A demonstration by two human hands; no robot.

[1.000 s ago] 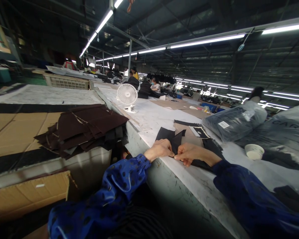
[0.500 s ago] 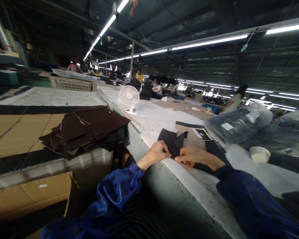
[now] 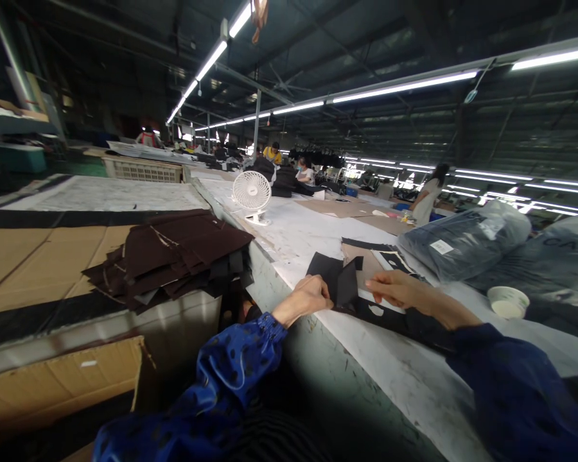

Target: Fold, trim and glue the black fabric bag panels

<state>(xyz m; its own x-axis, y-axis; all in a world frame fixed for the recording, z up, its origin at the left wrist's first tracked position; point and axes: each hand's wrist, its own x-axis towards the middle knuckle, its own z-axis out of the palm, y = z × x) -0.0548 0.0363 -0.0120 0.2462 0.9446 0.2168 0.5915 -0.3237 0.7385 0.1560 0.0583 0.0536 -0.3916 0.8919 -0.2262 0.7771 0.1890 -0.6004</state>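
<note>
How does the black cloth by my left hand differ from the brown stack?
The brown stack spreads much wider than the black cloth. The brown stack has many overlapping pieces, while the black cloth shows an angled flap. Your left hand is at the black cloth; neither hand touches the brown stack. Both are dark and look like fabric.

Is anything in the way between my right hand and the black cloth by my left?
Nothing visible stands between your right hand and the black cloth by your left hand. A tan piece lies low beside the cloth; the cup is beyond your right wrist.
</note>
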